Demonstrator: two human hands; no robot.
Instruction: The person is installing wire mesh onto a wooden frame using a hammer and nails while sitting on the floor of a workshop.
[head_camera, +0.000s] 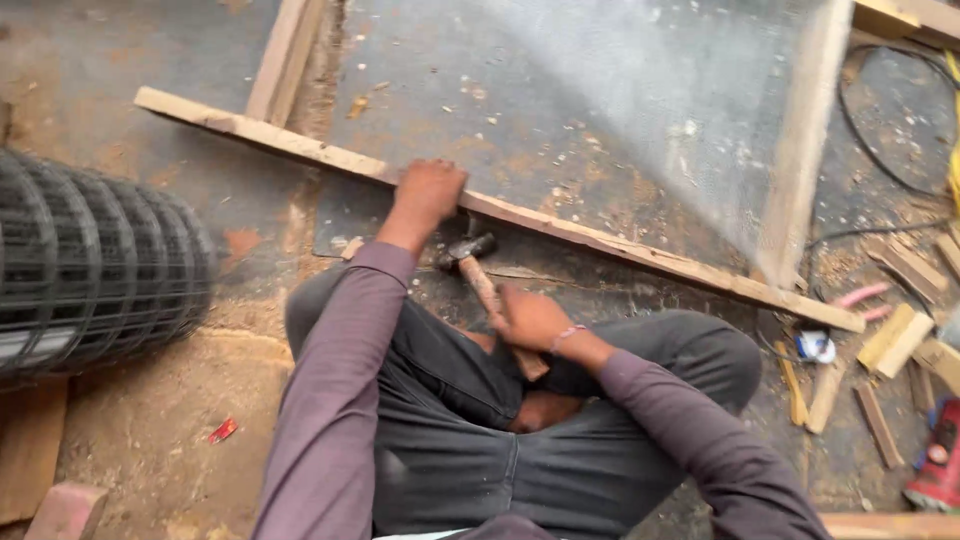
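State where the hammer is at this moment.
In the head view the hammer sits near centre, its wooden handle gripped by the right hand, its head just below the wooden batten beside the left hand.

left hand (428, 190) pressing flat, right hand (530, 318) gripping

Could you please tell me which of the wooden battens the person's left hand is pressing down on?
The left hand presses the long diagonal batten nearest the knees, unlike the side battens of the mesh frame.
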